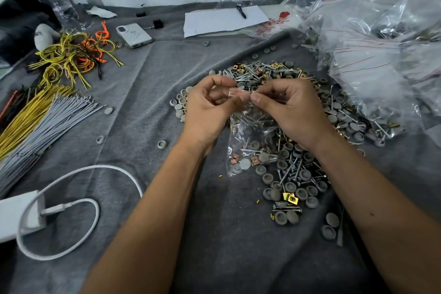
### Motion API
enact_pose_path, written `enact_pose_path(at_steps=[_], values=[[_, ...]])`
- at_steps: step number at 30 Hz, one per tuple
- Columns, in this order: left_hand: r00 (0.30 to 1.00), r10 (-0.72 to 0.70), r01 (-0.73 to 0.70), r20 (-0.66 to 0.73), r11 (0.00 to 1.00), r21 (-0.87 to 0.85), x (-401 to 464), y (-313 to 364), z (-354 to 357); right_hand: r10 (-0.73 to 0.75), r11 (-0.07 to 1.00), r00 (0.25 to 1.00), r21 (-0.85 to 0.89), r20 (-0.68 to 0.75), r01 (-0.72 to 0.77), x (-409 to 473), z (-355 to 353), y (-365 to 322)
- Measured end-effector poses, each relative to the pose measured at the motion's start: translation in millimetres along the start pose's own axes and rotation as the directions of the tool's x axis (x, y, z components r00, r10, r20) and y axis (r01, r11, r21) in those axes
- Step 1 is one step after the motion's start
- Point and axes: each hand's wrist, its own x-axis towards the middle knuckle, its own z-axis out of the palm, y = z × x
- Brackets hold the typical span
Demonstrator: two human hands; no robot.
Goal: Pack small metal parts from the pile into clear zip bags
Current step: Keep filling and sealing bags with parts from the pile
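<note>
A clear zip bag (248, 143) with a red-lined top hangs between my hands above the grey cloth. Screws, grey caps and brass clips fill its lower part. My left hand (205, 112) pinches the bag's top edge at its left end. My right hand (288, 112) pinches the same zip strip with thumb and forefinger, just to the right. The pile of small parts (293, 174), made of screws, grey round caps and gold square clips, spreads under and behind both hands.
A heap of clear zip bags (381, 55) lies at the right. Bundles of grey and yellow ties (40, 122) lie at the left. A white cable and charger (35, 215), a phone (133, 34), a water bottle (57, 0) and a paper with a pen (222, 19) surround the work area.
</note>
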Motion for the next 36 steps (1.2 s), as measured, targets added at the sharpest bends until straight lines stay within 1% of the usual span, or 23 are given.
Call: enact_pose_path(at_steps=[2, 5, 7, 9, 11, 13, 14, 16, 18, 22, 25, 26, 28, 29, 31, 33, 34, 36], values=[[1.0, 0.023, -0.023, -0.004, 0.999, 0.027, 0, -1, -1, 0.005, 1.0, 1.0, 0.004, 0.01, -0.005, 0, -1, 2], [0.995, 0.049, -0.043, -0.092, 0.996, 0.074, 4, 0, -7, 0.046, 0.999, 0.998, -0.004, -0.042, -0.046, 1, -4, 6], [0.991, 0.048, -0.038, -0.126, 0.996, 0.08, 6, -1, -10, 0.039, 0.999, 0.998, -0.003, -0.049, -0.039, 1, -6, 6], [0.993, 0.024, -0.017, -0.12, 0.998, 0.055, 5, 0, -9, 0.016, 1.0, 0.999, -0.006, -0.038, -0.016, 1, -7, 5], [0.998, -0.005, 0.006, -0.067, 1.0, 0.022, 3, -2, -5, 0.004, 1.0, 0.999, -0.011, -0.033, -0.004, 1, -8, 5], [1.0, -0.011, 0.011, -0.014, 1.0, 0.02, 1, -3, -4, 0.016, 1.0, 1.0, -0.005, -0.021, -0.016, 1, -8, 6], [1.0, -0.006, 0.006, -0.014, 1.0, 0.029, 1, -3, -3, 0.03, 1.0, 1.0, 0.0, -0.009, -0.03, 1, -8, 6], [0.998, 0.004, -0.001, -0.064, 0.999, 0.042, 2, -2, -5, 0.065, 0.998, 0.998, 0.026, -0.009, -0.064, 1, -7, 6], [0.994, 0.013, -0.008, -0.112, 0.999, 0.045, 3, 0, -6, 0.088, 0.995, 0.995, 0.046, -0.046, -0.086, 1, -8, 6], [0.991, 0.003, 0.0, -0.135, 1.0, 0.026, 3, 4, -5, 0.063, 0.998, 0.996, 0.034, -0.059, -0.061, 2, -9, 5], [0.989, 0.001, -0.002, -0.146, 1.0, -0.006, 1, 6, -1, 0.092, 0.992, 0.991, 0.097, -0.094, -0.083, 2, -8, 4], [0.989, 0.005, -0.007, -0.151, 1.0, -0.009, 0, 7, -1, 0.111, 0.988, 0.99, 0.118, -0.089, -0.1, 2, -9, 5], [0.985, 0.013, -0.02, -0.171, 0.999, -0.038, -1, 10, -2, 0.132, 0.983, 0.991, 0.131, -0.019, -0.128, 1, -10, 5], [0.982, 0.012, -0.025, -0.187, 0.997, -0.068, -1, 12, -2, 0.122, 0.985, 0.992, 0.115, 0.031, -0.125, 0, -11, 4], [0.974, 0.01, -0.036, -0.226, 0.993, -0.109, -3, 16, -1, 0.056, 0.995, 0.994, 0.076, 0.097, -0.063, -2, -8, -1], [0.972, 0.019, -0.043, -0.235, 0.994, -0.097, -5, 19, 1, -0.017, 0.996, 0.997, 0.09, 0.078, 0.01, -3, -7, -7], [0.975, 0.023, -0.04, -0.222, 0.997, -0.072, -6, 19, 3, -0.027, 0.992, 0.998, 0.126, 0.053, 0.021, -3, -7, -10], [0.985, 0.016, -0.018, -0.173, 1.0, -0.011, -10, 19, 9, 0.001, 0.972, 1.0, 0.236, 0.006, -0.002, -4, -8, -14]])
